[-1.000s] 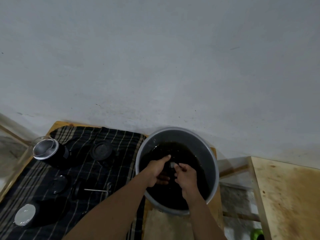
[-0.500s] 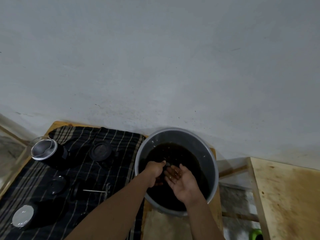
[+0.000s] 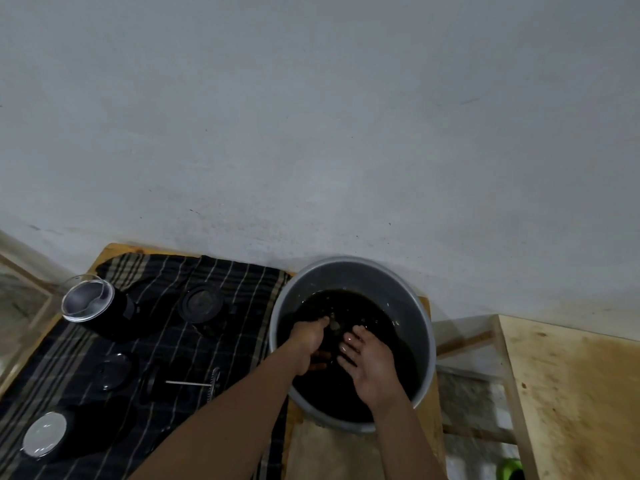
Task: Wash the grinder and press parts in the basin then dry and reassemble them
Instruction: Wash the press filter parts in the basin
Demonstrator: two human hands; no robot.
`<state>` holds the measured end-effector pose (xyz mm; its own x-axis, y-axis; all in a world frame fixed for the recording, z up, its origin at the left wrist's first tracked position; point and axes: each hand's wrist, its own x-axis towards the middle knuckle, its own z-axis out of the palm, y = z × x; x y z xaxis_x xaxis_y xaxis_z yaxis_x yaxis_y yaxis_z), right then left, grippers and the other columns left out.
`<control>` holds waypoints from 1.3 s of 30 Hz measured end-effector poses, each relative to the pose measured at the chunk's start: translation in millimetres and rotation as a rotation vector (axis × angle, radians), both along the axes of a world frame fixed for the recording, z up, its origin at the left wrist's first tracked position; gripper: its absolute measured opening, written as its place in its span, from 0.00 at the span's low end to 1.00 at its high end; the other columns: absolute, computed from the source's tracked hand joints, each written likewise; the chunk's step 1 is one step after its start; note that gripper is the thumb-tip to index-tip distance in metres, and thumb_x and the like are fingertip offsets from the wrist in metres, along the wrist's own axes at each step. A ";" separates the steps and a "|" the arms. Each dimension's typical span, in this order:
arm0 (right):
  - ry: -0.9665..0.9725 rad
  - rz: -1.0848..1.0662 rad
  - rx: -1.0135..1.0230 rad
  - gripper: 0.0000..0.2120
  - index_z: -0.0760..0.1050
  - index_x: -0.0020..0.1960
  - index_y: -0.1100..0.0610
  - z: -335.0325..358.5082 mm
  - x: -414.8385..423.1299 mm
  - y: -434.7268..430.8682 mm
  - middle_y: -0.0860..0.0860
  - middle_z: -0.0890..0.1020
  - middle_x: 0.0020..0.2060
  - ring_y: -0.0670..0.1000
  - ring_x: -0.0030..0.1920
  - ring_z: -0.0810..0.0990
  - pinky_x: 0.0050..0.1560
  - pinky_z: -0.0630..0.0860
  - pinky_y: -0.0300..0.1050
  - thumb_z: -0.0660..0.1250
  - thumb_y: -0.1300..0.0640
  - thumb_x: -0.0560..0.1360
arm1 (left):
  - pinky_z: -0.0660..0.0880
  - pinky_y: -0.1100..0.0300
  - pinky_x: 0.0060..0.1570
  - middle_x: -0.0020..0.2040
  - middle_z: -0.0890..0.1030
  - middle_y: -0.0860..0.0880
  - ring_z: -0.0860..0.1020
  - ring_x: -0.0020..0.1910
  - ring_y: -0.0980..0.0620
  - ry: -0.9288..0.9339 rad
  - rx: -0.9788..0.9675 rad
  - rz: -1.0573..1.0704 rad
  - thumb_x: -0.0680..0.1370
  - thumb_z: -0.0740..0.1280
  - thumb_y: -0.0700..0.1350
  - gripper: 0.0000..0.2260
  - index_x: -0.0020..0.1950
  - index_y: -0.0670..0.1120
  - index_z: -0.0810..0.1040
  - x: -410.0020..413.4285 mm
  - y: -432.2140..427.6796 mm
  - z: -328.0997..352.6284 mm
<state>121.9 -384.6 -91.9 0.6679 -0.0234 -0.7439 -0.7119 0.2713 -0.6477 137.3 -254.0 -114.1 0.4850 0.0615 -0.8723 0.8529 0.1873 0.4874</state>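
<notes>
My left hand [image 3: 309,342] grips a small part [image 3: 334,325] in the basin [image 3: 381,282], so the dark water can rinse it. My right hand [image 3: 372,367], at its 3 o'clock, lies relaxed, palm up, holding nothing. The plunger [image 3: 194,383] lies on the cloth [image 3: 242,299] at 9 o'clock, probably to dry.

A plain grey wall [image 3: 311,116] filled most of the view, scuffed and speckled low down. Against it stood a pale wooden table [image 3: 114,249], and to the right a second, stained wooden top [image 3: 571,393] (a gap of mottled floor [image 3: 467,389] lay between). The light was dim.
</notes>
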 end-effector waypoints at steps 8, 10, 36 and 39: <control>-0.636 0.531 -0.621 0.15 0.76 0.58 0.41 2.4 3.5 -15.5 0.41 0.81 0.55 0.38 0.57 0.79 0.64 0.75 0.40 0.72 0.57 0.77 | 0.80 0.54 0.35 0.40 0.82 0.44 0.77 0.33 0.48 -0.012 -0.189 -0.009 0.85 0.56 0.63 0.25 0.64 0.44 0.79 -2.9 1.0 8.7; -0.717 0.591 -0.763 0.15 0.75 0.60 0.43 2.3 4.4 -13.7 0.40 0.78 0.55 0.40 0.58 0.77 0.63 0.73 0.39 0.73 0.55 0.77 | 0.82 0.53 0.37 0.50 0.85 0.41 0.80 0.38 0.47 -0.038 -0.201 0.003 0.85 0.58 0.62 0.24 0.64 0.44 0.80 -2.0 0.9 11.6; -0.261 0.203 -0.490 0.23 0.62 0.80 0.48 -0.8 4.3 7.2 0.50 0.72 0.71 0.55 0.72 0.71 0.74 0.67 0.54 0.57 0.50 0.85 | 0.81 0.44 0.62 0.61 0.83 0.45 0.83 0.60 0.46 -0.438 0.056 0.149 0.59 0.86 0.50 0.28 0.56 0.53 0.80 -3.3 -1.9 -18.5; -0.181 0.133 -0.168 0.22 0.73 0.71 0.49 7.0 -0.6 11.1 0.46 0.74 0.66 0.51 0.67 0.74 0.68 0.70 0.49 0.52 0.41 0.85 | 0.79 0.47 0.65 0.61 0.84 0.46 0.82 0.61 0.48 -0.479 0.130 0.125 0.65 0.85 0.45 0.23 0.57 0.52 0.82 -2.4 -0.8 -21.5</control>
